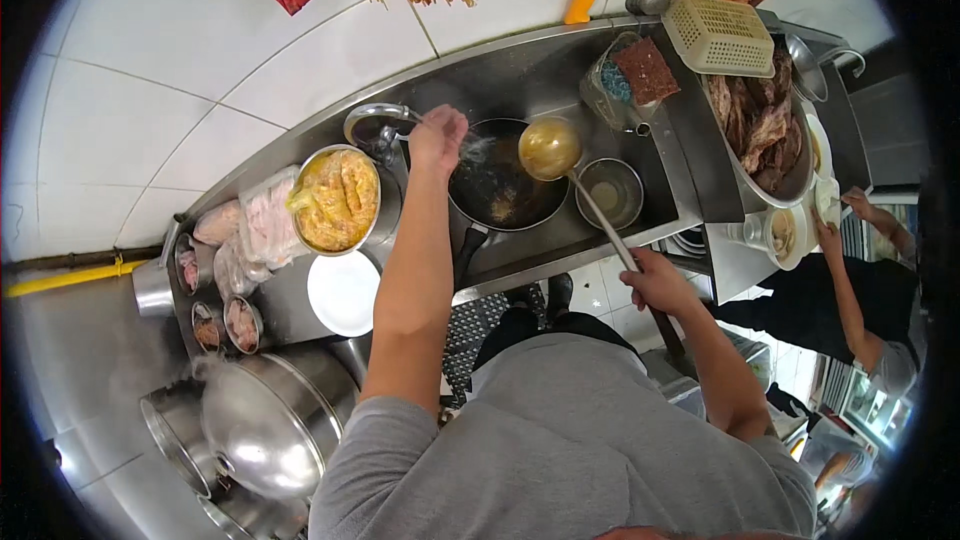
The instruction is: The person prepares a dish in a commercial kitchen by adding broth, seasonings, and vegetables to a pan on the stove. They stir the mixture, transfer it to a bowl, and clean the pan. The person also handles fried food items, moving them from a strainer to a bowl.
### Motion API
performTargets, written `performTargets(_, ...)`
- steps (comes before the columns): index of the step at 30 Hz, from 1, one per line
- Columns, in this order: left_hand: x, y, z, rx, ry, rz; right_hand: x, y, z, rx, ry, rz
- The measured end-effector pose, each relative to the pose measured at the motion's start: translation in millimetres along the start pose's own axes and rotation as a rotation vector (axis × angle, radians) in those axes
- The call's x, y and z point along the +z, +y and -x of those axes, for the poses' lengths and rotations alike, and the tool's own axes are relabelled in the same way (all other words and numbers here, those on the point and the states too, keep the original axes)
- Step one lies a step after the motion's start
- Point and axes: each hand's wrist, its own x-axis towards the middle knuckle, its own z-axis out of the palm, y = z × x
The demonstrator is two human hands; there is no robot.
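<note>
My left hand [439,136] is raised at the end of a curved metal faucet spout [375,114], its fingers curled about the tip. Water streams from there into a dark wok [499,199] lying in the sink, its black handle [470,246] towards me. Brown residue shows on the wok's inner surface. In my right hand [660,281] is the long handle of a metal ladle [550,148], wooden at its near end. The ladle's bowl is over the wok's right side. A small metal bowl [611,193] with cloudy liquid sits right of the wok.
A wire-like holder [609,94] contains scouring pads [646,71]. Farther right are a pan of meat [765,127] and a plastic basket [720,34]. Yellow food fills a bowl [337,199] at left, near a white plate [343,292] and bagged meat [268,214]. A co-worker's hands [829,232] are at right.
</note>
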Motion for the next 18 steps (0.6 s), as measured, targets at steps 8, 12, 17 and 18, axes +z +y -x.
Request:
performTargets(8, 23, 15, 1, -0.233, -0.141, -0.569, 78, -64, -82, 0.152, -0.266, -0.666)
performTargets(12, 1, 17, -5, -0.281, -0.158, -0.586, 91, -100, -81, 0.227, -0.307, -0.778)
performTargets(17, -2, 9, -9, 0.009, -0.018, -0.652, 105, -89, -85, 0.087, -0.292, -0.723)
performTargets(18, 0, 8, -10, 0.014, -0.003, -0.694, 105, -88, -87, 0.087, -0.285, -0.736)
